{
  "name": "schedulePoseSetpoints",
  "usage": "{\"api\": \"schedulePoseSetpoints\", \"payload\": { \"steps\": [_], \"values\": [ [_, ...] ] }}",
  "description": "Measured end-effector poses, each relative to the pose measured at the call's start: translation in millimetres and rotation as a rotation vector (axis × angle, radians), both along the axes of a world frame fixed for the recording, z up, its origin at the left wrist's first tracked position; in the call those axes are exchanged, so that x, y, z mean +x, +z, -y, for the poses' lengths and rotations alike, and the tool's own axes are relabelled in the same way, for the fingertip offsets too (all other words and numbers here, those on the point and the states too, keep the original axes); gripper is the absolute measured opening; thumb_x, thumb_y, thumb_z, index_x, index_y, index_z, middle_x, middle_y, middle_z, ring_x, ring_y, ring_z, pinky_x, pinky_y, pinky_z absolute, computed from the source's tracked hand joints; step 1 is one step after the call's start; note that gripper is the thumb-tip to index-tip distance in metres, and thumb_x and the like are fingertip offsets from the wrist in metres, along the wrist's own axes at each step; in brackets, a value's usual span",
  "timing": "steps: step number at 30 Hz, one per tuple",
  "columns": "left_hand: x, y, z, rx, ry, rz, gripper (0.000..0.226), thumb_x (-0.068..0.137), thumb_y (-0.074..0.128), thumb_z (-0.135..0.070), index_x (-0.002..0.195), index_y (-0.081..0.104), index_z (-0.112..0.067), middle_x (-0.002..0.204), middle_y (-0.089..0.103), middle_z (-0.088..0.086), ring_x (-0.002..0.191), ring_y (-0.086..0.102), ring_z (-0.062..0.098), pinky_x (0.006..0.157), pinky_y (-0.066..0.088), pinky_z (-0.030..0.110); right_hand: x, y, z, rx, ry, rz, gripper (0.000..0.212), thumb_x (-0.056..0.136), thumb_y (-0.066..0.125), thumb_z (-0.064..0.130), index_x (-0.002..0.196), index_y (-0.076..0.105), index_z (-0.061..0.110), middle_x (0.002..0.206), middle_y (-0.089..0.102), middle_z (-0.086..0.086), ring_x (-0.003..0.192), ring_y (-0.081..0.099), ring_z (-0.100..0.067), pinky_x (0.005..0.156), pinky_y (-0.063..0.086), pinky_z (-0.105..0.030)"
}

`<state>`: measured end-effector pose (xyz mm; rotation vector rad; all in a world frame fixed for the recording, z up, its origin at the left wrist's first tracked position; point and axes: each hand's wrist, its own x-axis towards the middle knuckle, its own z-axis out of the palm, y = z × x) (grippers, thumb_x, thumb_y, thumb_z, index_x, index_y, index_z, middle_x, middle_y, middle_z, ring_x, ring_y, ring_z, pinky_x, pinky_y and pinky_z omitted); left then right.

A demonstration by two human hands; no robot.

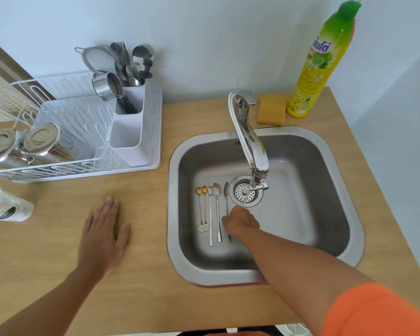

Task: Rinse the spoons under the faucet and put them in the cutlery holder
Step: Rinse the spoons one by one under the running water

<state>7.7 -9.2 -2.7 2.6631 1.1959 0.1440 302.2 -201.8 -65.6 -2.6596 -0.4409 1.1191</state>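
Head view: we see the right hand [240, 223] down in the sink [344, 180], fingers curled onto the handle of the rightmost spoon [226, 200], four more spoons [210, 214] lying side by side just left of it, faucet [249, 141] above it. Left hand [104, 235] rests flat, fingers spread, on the counter [136, 287]; the cutlery holder [129, 117] stands well beyond it in the dish rack [66, 132].
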Motion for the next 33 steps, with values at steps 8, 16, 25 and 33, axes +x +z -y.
{"api": "schedulePoseSetpoints", "payload": {
  "steps": [8, 16, 25, 33],
  "values": [
    [113.1, 33.0, 77.7, -0.046, -0.301, 0.544, 0.043, 0.097, 0.059, -0.021, 0.136, 0.065, -0.002, 0.140, 0.065, 0.006, 0.129, 0.061, 0.016, 0.114, 0.041, 0.029, 14.9, 10.2, 25.6, 0.033, 0.004, -0.001, 0.022, 0.092, 0.055, 0.036, 0.076, 0.055, 0.021, 0.075, 0.062, 0.005, 0.064, 0.057, -0.014, 0.059, 0.041, -0.028],
    [228.9, 7.8, 150.9, -0.864, 0.315, 0.242, 0.020, 0.099, 0.059, -0.034, 0.099, 0.075, -0.021, 0.100, 0.076, -0.003, 0.093, 0.071, 0.017, 0.062, 0.046, 0.020, 17.9, 28.6, 44.3, 0.060, 0.031, 0.093, 0.020, 0.087, 0.052, 0.035, 0.075, 0.054, 0.019, 0.083, 0.066, 0.000, 0.072, 0.060, -0.024, 0.061, 0.042, -0.031],
    [268.8, -22.1, 155.9, -1.119, 0.579, 0.341, 0.010, 0.088, 0.079, -0.020, 0.079, 0.082, -0.016, 0.086, 0.081, 0.000, 0.091, 0.077, 0.026, 0.087, 0.064, 0.042, 11.4, 38.8, 59.0, 0.148, 0.089, 0.187, 0.032, 0.089, 0.046, 0.034, 0.107, 0.067, 0.016, 0.105, 0.075, -0.006, 0.096, 0.071, -0.034, 0.067, 0.038, -0.036],
    [267.0, -32.7, 154.8, -1.378, 0.665, 0.416, 0.009, 0.094, 0.076, -0.020, 0.101, 0.080, -0.015, 0.087, 0.084, -0.003, 0.089, 0.077, 0.014, 0.094, 0.060, 0.039, 26.5, 45.3, 64.8, 0.487, -0.337, -0.247, 0.025, 0.102, 0.052, 0.034, 0.082, 0.061, 0.024, 0.088, 0.076, 0.000, 0.076, 0.068, -0.019, 0.066, 0.051, -0.030]
  ]
}}
